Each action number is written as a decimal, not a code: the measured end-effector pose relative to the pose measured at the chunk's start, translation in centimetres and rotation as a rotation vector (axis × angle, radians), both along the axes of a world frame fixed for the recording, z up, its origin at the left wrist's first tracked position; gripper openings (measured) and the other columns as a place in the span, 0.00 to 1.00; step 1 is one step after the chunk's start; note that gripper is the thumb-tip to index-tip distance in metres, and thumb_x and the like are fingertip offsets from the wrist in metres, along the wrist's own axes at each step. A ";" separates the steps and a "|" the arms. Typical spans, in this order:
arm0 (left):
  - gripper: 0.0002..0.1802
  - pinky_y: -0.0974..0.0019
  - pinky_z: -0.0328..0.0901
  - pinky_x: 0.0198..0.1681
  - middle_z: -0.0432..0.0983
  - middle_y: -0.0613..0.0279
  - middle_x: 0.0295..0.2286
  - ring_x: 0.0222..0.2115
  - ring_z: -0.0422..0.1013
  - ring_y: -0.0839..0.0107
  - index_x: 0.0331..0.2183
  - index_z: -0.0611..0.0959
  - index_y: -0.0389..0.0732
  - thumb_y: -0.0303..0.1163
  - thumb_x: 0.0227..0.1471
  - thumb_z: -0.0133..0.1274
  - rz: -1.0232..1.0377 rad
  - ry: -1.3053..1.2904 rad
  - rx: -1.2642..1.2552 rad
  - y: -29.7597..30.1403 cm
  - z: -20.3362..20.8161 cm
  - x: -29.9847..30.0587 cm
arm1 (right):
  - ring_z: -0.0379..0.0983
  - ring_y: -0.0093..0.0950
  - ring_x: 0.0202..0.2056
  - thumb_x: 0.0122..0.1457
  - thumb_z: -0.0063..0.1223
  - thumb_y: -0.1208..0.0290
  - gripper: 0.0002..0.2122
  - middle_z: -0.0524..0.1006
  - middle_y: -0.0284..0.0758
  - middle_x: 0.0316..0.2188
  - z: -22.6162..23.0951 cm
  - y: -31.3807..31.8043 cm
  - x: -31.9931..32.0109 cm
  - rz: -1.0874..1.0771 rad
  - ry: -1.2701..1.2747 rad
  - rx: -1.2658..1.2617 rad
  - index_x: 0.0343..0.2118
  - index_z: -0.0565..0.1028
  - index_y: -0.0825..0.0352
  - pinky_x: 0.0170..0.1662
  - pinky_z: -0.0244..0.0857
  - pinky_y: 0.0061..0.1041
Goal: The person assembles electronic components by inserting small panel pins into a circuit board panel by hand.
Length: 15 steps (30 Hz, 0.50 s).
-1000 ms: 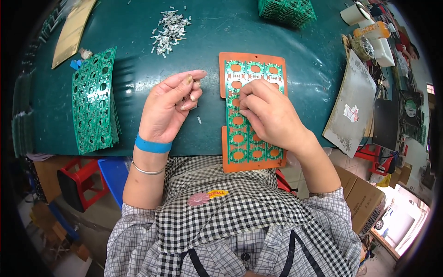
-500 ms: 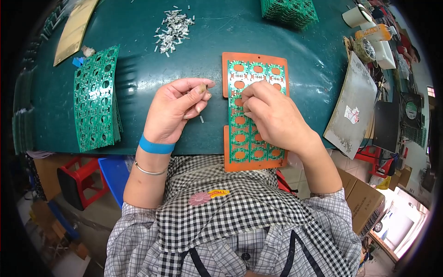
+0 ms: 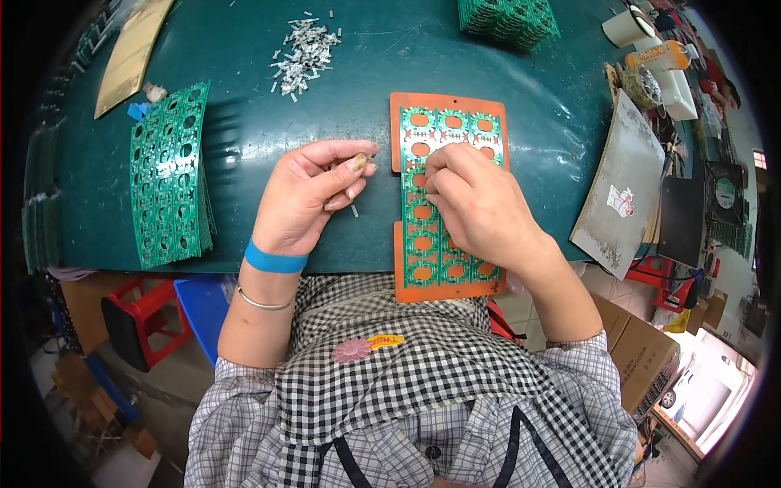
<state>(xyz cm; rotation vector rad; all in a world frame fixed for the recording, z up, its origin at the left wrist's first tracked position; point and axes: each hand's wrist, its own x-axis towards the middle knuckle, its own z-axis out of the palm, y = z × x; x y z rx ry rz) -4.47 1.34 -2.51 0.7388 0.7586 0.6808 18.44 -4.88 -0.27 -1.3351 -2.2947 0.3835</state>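
Observation:
A green circuit-board panel (image 3: 421, 244) with rows of oval cut-outs lies on an orange backing board (image 3: 401, 268) at the table's near edge. Over the panel's middle, my right hand (image 3: 488, 203) bends its fingers into a pinch; what the tips hold, if anything, is hidden beneath them. My left hand (image 3: 313, 189) is just left of the orange board, thumb and fingertips pressed together. Whatever is in that pinch is too small to name. A small pale piece (image 3: 355, 211) lies on the table below its fingers.
Several small clear-and-white parts (image 3: 305, 55) form a pile at the far middle. A stack of green panels (image 3: 169, 175) leans at left, another stack (image 3: 508, 23) stands at the far right. Farther right are a grey metal sheet (image 3: 622, 179) and an orange bottle (image 3: 659, 57).
My left thumb and fingertips have shifted slightly against each other. My right hand keeps its place over the panel, almost unmoved.

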 end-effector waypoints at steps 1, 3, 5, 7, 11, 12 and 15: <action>0.14 0.81 0.57 0.22 0.77 0.60 0.31 0.24 0.65 0.83 0.44 0.80 0.29 0.24 0.56 0.53 0.000 0.001 0.000 0.0 0.0 0.0 | 0.71 0.35 0.39 0.46 0.53 0.80 0.07 0.72 0.37 0.35 -0.1 -0.1 -0.1 0.000 0.001 0.000 0.31 0.73 0.72 0.38 0.69 0.31; 0.13 0.81 0.57 0.22 0.77 0.59 0.31 0.24 0.65 0.83 0.43 0.80 0.29 0.24 0.56 0.54 0.014 -0.052 -0.069 0.1 0.0 0.0 | 0.71 0.34 0.38 0.45 0.53 0.80 0.07 0.72 0.37 0.35 -0.1 -0.1 -0.2 -0.034 -0.005 0.001 0.30 0.73 0.73 0.38 0.70 0.31; 0.13 0.81 0.57 0.22 0.77 0.58 0.32 0.25 0.66 0.81 0.44 0.79 0.29 0.24 0.56 0.53 0.008 -0.039 -0.046 0.0 -0.3 0.1 | 0.71 0.34 0.38 0.46 0.52 0.80 0.07 0.72 0.37 0.35 -0.3 -0.1 -0.2 -0.013 -0.016 0.019 0.30 0.73 0.73 0.38 0.70 0.31; 0.13 0.82 0.57 0.21 0.77 0.57 0.33 0.26 0.67 0.80 0.44 0.79 0.30 0.23 0.56 0.53 0.005 -0.025 -0.023 0.0 -0.3 0.1 | 0.71 0.34 0.37 0.46 0.52 0.79 0.07 0.72 0.38 0.35 -0.1 0.0 -0.3 0.011 -0.024 0.038 0.30 0.73 0.72 0.38 0.70 0.31; 0.14 0.82 0.57 0.22 0.77 0.56 0.34 0.27 0.68 0.78 0.44 0.78 0.29 0.22 0.56 0.52 0.008 -0.006 0.002 -0.3 -0.1 0.4 | 0.72 0.34 0.36 0.45 0.54 0.80 0.07 0.72 0.37 0.34 0.7 0.3 -0.4 0.071 -0.077 0.047 0.29 0.73 0.72 0.36 0.70 0.31; 0.14 0.81 0.57 0.22 0.76 0.56 0.35 0.27 0.68 0.78 0.45 0.78 0.29 0.22 0.56 0.51 0.007 -0.011 -0.002 -0.3 -0.1 0.4 | 0.72 0.34 0.34 0.44 0.57 0.82 0.07 0.73 0.36 0.32 0.8 0.4 -0.3 0.067 -0.036 0.031 0.28 0.72 0.71 0.33 0.70 0.30; 0.14 0.81 0.57 0.22 0.76 0.57 0.34 0.28 0.68 0.77 0.45 0.78 0.29 0.22 0.56 0.51 0.036 -0.026 -0.059 -0.4 0.5 0.7 | 0.73 0.33 0.34 0.44 0.57 0.82 0.07 0.73 0.35 0.32 0.4 0.3 0.0 0.051 -0.002 0.035 0.28 0.72 0.71 0.33 0.70 0.30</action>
